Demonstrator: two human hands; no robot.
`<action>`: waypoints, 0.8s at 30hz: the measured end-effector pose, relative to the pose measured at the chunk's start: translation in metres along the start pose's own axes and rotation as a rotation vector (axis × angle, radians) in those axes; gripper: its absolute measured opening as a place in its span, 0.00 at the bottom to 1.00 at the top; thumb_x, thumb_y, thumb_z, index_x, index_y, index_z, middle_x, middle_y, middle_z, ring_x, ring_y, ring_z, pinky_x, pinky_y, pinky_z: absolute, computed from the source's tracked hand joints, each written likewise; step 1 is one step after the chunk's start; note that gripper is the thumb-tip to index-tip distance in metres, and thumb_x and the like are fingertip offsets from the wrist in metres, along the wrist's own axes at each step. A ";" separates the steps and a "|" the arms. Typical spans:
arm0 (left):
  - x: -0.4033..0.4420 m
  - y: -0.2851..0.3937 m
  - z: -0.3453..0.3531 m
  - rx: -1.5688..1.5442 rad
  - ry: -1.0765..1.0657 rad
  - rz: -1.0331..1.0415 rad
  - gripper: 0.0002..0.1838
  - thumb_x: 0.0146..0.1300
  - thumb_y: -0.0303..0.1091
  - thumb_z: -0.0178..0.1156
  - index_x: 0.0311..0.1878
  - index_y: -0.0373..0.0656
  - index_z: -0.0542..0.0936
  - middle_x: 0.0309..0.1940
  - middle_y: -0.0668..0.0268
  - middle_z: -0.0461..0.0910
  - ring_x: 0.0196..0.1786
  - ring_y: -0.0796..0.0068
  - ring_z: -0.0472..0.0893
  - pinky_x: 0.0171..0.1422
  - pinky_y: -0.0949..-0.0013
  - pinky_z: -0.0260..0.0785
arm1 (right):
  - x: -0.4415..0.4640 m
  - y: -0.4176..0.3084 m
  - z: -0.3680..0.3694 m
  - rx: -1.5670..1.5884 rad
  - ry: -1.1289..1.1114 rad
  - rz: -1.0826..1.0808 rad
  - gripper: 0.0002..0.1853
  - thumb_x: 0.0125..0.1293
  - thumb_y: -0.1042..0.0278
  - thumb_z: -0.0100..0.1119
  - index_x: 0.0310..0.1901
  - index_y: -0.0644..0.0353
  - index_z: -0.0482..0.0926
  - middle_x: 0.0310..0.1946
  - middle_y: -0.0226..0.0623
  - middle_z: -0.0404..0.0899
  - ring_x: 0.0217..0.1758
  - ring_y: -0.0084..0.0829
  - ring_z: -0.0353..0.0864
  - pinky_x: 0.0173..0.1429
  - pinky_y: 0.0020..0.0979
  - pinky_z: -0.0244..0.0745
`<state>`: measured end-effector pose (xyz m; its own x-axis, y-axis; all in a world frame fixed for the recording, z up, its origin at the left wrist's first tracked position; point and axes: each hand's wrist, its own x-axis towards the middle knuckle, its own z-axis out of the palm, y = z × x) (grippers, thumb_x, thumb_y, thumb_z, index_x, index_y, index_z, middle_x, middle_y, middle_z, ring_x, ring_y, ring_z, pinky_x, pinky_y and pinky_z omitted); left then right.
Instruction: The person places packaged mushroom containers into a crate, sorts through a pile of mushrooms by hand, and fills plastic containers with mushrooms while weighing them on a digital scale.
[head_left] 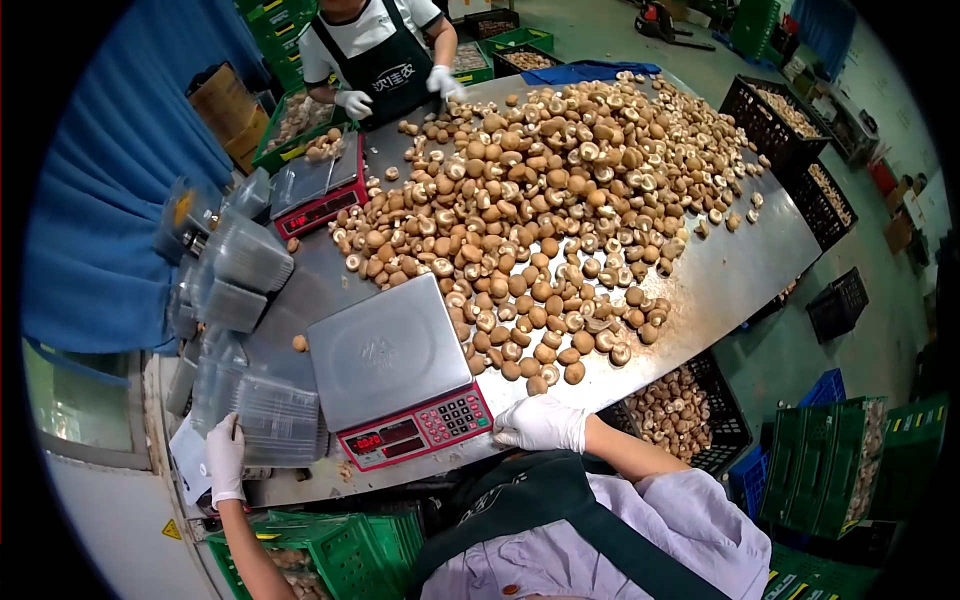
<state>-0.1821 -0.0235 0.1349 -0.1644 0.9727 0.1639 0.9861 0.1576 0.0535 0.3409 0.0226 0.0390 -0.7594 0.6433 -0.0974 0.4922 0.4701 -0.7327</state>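
Note:
My left hand (226, 458), in a white glove, is at the left end of the table. Its fingers are closed on the near corner of a stack of clear plastic trays (278, 420). White-gloved too, my right hand (541, 424) rests at the table's near edge, just right of a digital scale (388, 352). Its fingers look curled together, and I see nothing in them. The scale has a bare steel plate and a red front with a lit display and keypad. Beyond it spreads a large heap of brown mushrooms (560, 190).
Across the steel table (735, 265), a co-worker (385, 70) in white gloves stands by a second scale (318, 190). More clear trays (240, 262) are stacked along the left edge. A black crate of mushrooms (680, 410) stands below the right edge. Green crates (825, 465) are stacked at right.

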 end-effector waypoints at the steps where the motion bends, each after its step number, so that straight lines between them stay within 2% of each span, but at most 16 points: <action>1: 0.002 -0.010 0.009 -0.031 0.029 -0.060 0.12 0.59 0.28 0.58 0.45 0.36 0.82 0.36 0.49 0.83 0.40 0.53 0.83 0.46 0.61 0.74 | -0.002 0.003 0.000 0.008 -0.001 0.000 0.14 0.64 0.56 0.54 0.36 0.58 0.82 0.25 0.48 0.80 0.31 0.49 0.81 0.37 0.45 0.75; 3: 0.006 -0.028 0.022 -0.053 0.050 -0.128 0.12 0.60 0.28 0.57 0.45 0.36 0.81 0.35 0.49 0.83 0.39 0.52 0.83 0.44 0.61 0.73 | -0.007 0.010 0.001 -0.010 -0.012 0.006 0.14 0.64 0.56 0.54 0.33 0.59 0.81 0.24 0.48 0.80 0.31 0.49 0.81 0.37 0.45 0.75; 5: 0.013 -0.036 0.024 -0.286 -0.120 -0.523 0.10 0.60 0.27 0.54 0.42 0.35 0.81 0.33 0.47 0.82 0.37 0.48 0.81 0.42 0.60 0.72 | -0.013 0.013 -0.002 -0.020 -0.026 0.010 0.14 0.64 0.56 0.55 0.33 0.59 0.81 0.24 0.48 0.80 0.31 0.49 0.81 0.37 0.45 0.75; 8: 0.025 -0.028 0.012 -0.246 -0.051 -0.580 0.10 0.62 0.29 0.52 0.38 0.35 0.80 0.32 0.47 0.82 0.35 0.45 0.80 0.40 0.58 0.71 | -0.026 0.021 -0.009 -0.053 -0.041 0.028 0.14 0.63 0.57 0.55 0.33 0.59 0.81 0.24 0.48 0.80 0.31 0.49 0.81 0.37 0.45 0.75; 10: 0.033 -0.013 -0.015 0.190 0.300 -0.518 0.12 0.63 0.35 0.50 0.42 0.39 0.79 0.36 0.48 0.81 0.40 0.45 0.80 0.43 0.53 0.70 | -0.033 0.026 -0.016 -0.067 -0.047 0.039 0.13 0.63 0.57 0.55 0.33 0.59 0.81 0.24 0.48 0.79 0.31 0.49 0.81 0.37 0.44 0.75; 11: 0.036 -0.003 -0.032 0.337 0.417 -0.530 0.12 0.64 0.34 0.49 0.43 0.40 0.78 0.36 0.50 0.82 0.40 0.46 0.80 0.44 0.53 0.70 | -0.038 0.027 -0.021 -0.041 -0.044 0.062 0.13 0.63 0.58 0.55 0.34 0.59 0.81 0.25 0.48 0.79 0.31 0.49 0.81 0.38 0.44 0.75; 12: 0.037 -0.001 -0.040 0.346 0.409 -0.543 0.12 0.64 0.34 0.49 0.43 0.40 0.78 0.36 0.50 0.82 0.40 0.46 0.80 0.44 0.53 0.70 | -0.043 0.030 -0.027 -0.018 -0.046 0.084 0.13 0.63 0.58 0.54 0.35 0.59 0.81 0.25 0.48 0.79 0.31 0.49 0.81 0.38 0.43 0.75; 14: 0.037 -0.002 -0.053 0.220 0.825 -0.441 0.10 0.64 0.31 0.49 0.43 0.42 0.78 0.37 0.53 0.82 0.40 0.49 0.80 0.45 0.55 0.71 | -0.050 0.039 -0.032 0.002 -0.060 0.084 0.13 0.64 0.58 0.54 0.36 0.58 0.81 0.26 0.48 0.80 0.32 0.49 0.81 0.39 0.43 0.75; 15: 0.036 0.012 -0.052 0.238 0.821 -0.454 0.10 0.64 0.31 0.49 0.43 0.42 0.78 0.37 0.53 0.82 0.40 0.49 0.80 0.45 0.55 0.71 | -0.054 0.045 -0.033 0.002 -0.007 0.087 0.13 0.64 0.58 0.53 0.37 0.58 0.82 0.26 0.48 0.80 0.32 0.48 0.81 0.40 0.42 0.75; 17: 0.032 0.066 -0.036 0.158 0.868 -0.186 0.09 0.63 0.28 0.50 0.43 0.42 0.78 0.38 0.55 0.81 0.41 0.53 0.81 0.45 0.58 0.71 | -0.061 0.067 -0.026 -0.058 0.013 0.121 0.13 0.65 0.57 0.52 0.37 0.56 0.82 0.26 0.45 0.80 0.32 0.47 0.81 0.40 0.42 0.76; 18: 0.029 0.089 -0.020 0.123 0.661 -0.241 0.10 0.61 0.24 0.51 0.44 0.41 0.78 0.39 0.55 0.81 0.43 0.56 0.81 0.47 0.61 0.71 | -0.064 0.070 -0.031 -0.054 0.003 0.109 0.13 0.65 0.57 0.52 0.37 0.56 0.82 0.26 0.45 0.80 0.32 0.47 0.81 0.40 0.42 0.76; 20: 0.022 0.133 0.022 -0.081 0.473 -0.073 0.13 0.58 0.22 0.51 0.45 0.41 0.78 0.39 0.57 0.80 0.44 0.57 0.80 0.47 0.59 0.71 | -0.071 0.072 -0.044 -0.041 0.036 0.168 0.14 0.65 0.55 0.52 0.38 0.54 0.83 0.26 0.44 0.81 0.32 0.47 0.81 0.40 0.42 0.76; 22: 0.008 0.163 0.064 0.075 0.267 0.095 0.18 0.51 0.21 0.52 0.46 0.43 0.78 0.39 0.60 0.79 0.42 0.60 0.78 0.48 0.61 0.68 | -0.079 0.084 -0.051 -0.053 0.010 0.165 0.14 0.66 0.55 0.51 0.39 0.53 0.83 0.26 0.44 0.81 0.31 0.46 0.82 0.40 0.42 0.76; 23: 0.003 0.175 0.084 0.001 0.282 0.229 0.18 0.50 0.20 0.53 0.46 0.45 0.78 0.37 0.60 0.79 0.41 0.61 0.77 0.47 0.61 0.66 | -0.083 0.091 -0.052 -0.084 0.012 0.204 0.14 0.66 0.55 0.51 0.39 0.53 0.83 0.26 0.44 0.82 0.32 0.46 0.82 0.40 0.42 0.76; 24: -0.007 0.185 0.100 -0.048 0.169 0.152 0.17 0.50 0.21 0.53 0.45 0.46 0.78 0.35 0.62 0.78 0.39 0.61 0.76 0.45 0.60 0.66 | -0.085 0.096 -0.056 -0.115 0.015 0.244 0.14 0.66 0.54 0.51 0.40 0.52 0.83 0.27 0.44 0.82 0.32 0.45 0.82 0.40 0.42 0.76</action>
<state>0.0041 0.0156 0.0454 -0.0206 0.9415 0.3363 0.9981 -0.0004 0.0623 0.4765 0.0471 0.0144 -0.6066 0.7545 -0.2507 0.7053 0.3650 -0.6078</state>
